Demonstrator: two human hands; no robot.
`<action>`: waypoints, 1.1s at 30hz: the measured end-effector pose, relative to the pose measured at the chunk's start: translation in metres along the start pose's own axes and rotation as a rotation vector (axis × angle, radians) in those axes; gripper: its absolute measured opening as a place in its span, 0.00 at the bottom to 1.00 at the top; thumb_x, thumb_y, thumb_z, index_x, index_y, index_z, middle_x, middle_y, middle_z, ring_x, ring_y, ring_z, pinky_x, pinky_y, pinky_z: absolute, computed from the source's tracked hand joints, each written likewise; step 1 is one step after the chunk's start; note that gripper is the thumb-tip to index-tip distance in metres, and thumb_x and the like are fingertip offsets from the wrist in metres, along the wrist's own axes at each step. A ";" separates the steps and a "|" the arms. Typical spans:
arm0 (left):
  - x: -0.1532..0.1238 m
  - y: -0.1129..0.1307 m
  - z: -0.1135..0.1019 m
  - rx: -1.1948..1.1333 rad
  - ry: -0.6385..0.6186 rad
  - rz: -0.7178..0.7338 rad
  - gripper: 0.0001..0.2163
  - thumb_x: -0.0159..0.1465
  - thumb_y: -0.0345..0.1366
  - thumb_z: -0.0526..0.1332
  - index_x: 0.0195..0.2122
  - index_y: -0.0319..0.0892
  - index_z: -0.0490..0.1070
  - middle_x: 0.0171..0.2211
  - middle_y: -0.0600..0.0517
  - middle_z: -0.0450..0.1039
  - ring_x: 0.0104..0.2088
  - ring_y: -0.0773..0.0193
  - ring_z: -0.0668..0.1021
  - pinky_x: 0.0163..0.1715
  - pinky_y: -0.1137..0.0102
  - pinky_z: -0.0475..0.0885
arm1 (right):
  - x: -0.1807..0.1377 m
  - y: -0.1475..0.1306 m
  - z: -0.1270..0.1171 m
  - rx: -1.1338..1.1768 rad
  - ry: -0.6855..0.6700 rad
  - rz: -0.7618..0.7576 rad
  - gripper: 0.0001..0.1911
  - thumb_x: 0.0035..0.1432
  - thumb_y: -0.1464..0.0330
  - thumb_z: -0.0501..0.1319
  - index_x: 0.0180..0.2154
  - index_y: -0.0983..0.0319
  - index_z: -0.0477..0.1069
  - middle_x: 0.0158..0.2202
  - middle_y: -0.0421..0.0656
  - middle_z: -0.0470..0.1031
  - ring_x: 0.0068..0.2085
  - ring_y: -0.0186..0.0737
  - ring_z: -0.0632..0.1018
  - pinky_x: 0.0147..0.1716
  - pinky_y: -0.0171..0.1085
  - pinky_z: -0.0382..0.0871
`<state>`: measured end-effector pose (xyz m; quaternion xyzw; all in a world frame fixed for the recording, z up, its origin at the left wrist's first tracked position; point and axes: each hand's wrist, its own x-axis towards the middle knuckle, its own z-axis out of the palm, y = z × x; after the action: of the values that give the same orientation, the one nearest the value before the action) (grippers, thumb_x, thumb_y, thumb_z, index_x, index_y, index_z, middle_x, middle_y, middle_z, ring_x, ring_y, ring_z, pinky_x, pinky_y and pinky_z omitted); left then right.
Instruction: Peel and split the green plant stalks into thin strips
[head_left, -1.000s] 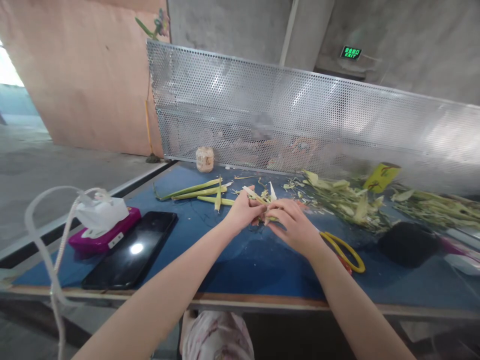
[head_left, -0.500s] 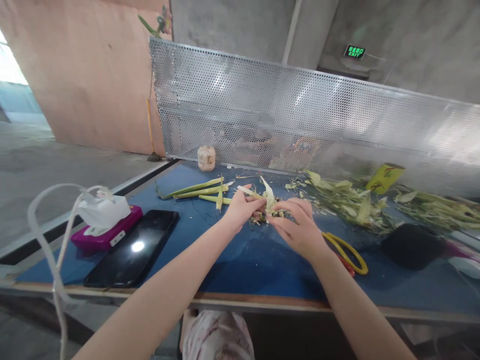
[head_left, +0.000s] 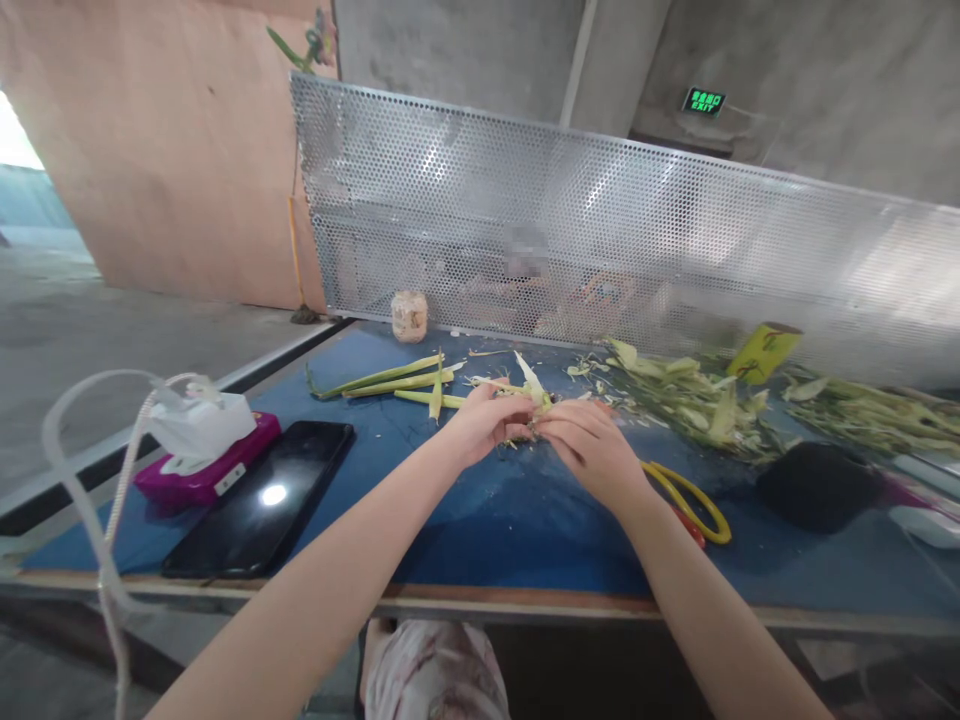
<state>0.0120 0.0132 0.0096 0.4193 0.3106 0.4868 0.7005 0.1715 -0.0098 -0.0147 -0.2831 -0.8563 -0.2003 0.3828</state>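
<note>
Over the middle of the blue tabletop, my left hand (head_left: 486, 425) and my right hand (head_left: 592, 440) meet, fingertips pinched together. Between them stands a pale, pointed husk-like leaf (head_left: 531, 376), its lower end hidden by the fingers of both hands. Leafy scraps (head_left: 517, 440) lie on the table below and behind the fingers. Left of my hands are several cut green stalks (head_left: 397, 382). Near my right wrist rests a tool with a yellow loop handle (head_left: 709, 515) and a red part, partly covered by my forearm.
A black phone (head_left: 259, 500) and a purple box (head_left: 202, 470) with a white plug and cables are at the left. A jar (head_left: 409, 317) stands before the perforated metal screen (head_left: 465, 180). Leafy heaps (head_left: 690, 400), a yellow can (head_left: 765, 352) and a dark object (head_left: 817, 488) are right.
My right fingers have closed in toward the left hand and now lie flatter and closer together. The pale leaf leans a little more to the left. The view has shifted slightly.
</note>
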 end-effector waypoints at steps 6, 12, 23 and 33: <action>-0.001 -0.004 -0.003 -0.017 0.019 0.051 0.36 0.48 0.17 0.63 0.55 0.33 0.47 0.22 0.57 0.70 0.17 0.74 0.71 0.19 0.78 0.67 | 0.002 -0.003 -0.002 0.092 0.044 0.056 0.08 0.55 0.75 0.54 0.36 0.59 0.69 0.36 0.44 0.74 0.40 0.39 0.73 0.42 0.41 0.67; 0.003 -0.007 -0.005 -0.011 -0.025 0.145 0.39 0.49 0.19 0.62 0.58 0.31 0.39 0.21 0.56 0.72 0.14 0.75 0.68 0.16 0.78 0.64 | 0.002 -0.007 -0.002 0.121 0.018 0.022 0.07 0.56 0.75 0.54 0.35 0.59 0.68 0.35 0.43 0.75 0.39 0.37 0.73 0.42 0.40 0.68; 0.005 -0.008 -0.005 -0.020 0.055 0.215 0.37 0.48 0.21 0.64 0.56 0.32 0.46 0.21 0.55 0.72 0.16 0.75 0.70 0.20 0.76 0.65 | 0.003 -0.011 -0.003 0.043 -0.022 -0.016 0.07 0.57 0.74 0.53 0.36 0.62 0.68 0.37 0.45 0.74 0.40 0.38 0.74 0.43 0.38 0.68; 0.007 -0.010 -0.005 0.019 0.069 0.241 0.42 0.43 0.20 0.66 0.57 0.31 0.46 0.20 0.57 0.71 0.17 0.74 0.69 0.22 0.75 0.63 | 0.005 -0.015 -0.003 0.138 -0.036 0.019 0.08 0.58 0.74 0.51 0.35 0.60 0.68 0.36 0.44 0.75 0.41 0.36 0.74 0.43 0.37 0.69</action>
<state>0.0149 0.0195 -0.0018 0.4430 0.2865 0.5787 0.6219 0.1610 -0.0210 -0.0108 -0.2677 -0.8721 -0.1320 0.3878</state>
